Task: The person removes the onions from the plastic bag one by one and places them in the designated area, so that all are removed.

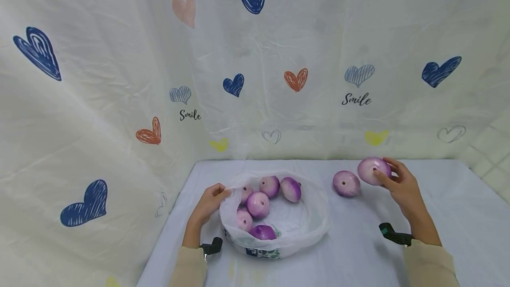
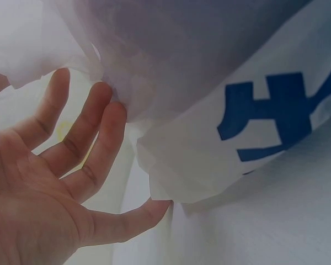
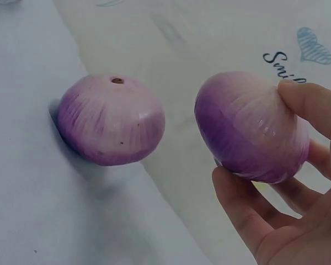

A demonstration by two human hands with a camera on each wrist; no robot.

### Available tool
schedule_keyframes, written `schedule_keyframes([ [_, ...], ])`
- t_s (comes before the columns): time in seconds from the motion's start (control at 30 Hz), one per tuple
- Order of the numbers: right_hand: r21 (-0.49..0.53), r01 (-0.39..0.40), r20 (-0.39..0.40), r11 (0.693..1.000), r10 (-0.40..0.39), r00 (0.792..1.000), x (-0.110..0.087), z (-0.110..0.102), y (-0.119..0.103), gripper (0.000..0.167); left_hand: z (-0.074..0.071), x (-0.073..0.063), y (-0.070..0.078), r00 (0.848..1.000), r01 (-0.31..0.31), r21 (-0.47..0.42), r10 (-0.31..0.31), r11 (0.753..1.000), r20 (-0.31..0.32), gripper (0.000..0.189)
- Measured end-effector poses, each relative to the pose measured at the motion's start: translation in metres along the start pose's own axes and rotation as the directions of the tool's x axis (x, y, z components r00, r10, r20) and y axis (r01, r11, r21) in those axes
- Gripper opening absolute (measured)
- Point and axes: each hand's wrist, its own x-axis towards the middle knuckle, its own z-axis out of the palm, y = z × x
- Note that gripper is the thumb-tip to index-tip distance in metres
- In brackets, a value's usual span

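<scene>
My right hand (image 1: pixel 404 185) holds a purple onion (image 1: pixel 372 171) above the table, thumb on one side and fingers around the other. Just left of it a second onion (image 1: pixel 346 184) sits on the table; both show large in the right wrist view. My left hand (image 1: pixel 210 203) grips the left rim of a white plastic bag (image 1: pixel 307 238), whose mouth is spread wide. Its curled fingers (image 2: pixel 91 130) lie against the bag's side in the left wrist view. Inside the bag are several purple onions (image 1: pixel 258 204), gathered toward its left and back.
A white cloth covers the table (image 1: pixel 358 256). Behind it hangs a pale curtain (image 1: pixel 271 110) printed with hearts and the word Smile. At the far right, white tiles (image 1: pixel 492 145) show beside the curtain.
</scene>
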Motion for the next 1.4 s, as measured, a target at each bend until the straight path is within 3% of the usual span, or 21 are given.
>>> schedule_keyframes([
  [0.13,0.023,0.000,-0.006,1.000,0.000,1.000,0.001,-0.002,0.007,0.071,0.000,0.001,-0.001,1.000,0.001,-0.004,-0.001,1.000,-0.001,0.020],
  [0.43,-0.017,-0.094,-0.005,0.995,0.094,0.996,0.004,-0.001,0.021,0.079,0.000,0.002,-0.002,1.000,0.005,0.018,-0.005,1.000,-0.009,0.022],
  [0.97,-0.052,-0.141,0.010,0.989,0.142,0.990,0.006,-0.001,0.048,0.083,-0.001,0.002,-0.004,1.000,0.007,0.017,-0.007,1.000,-0.007,0.022],
  [1.4,-0.113,-0.102,0.031,0.988,0.106,0.994,0.003,0.002,0.054,0.079,0.000,0.002,-0.004,1.000,0.003,0.014,-0.003,1.000,-0.008,0.023],
])
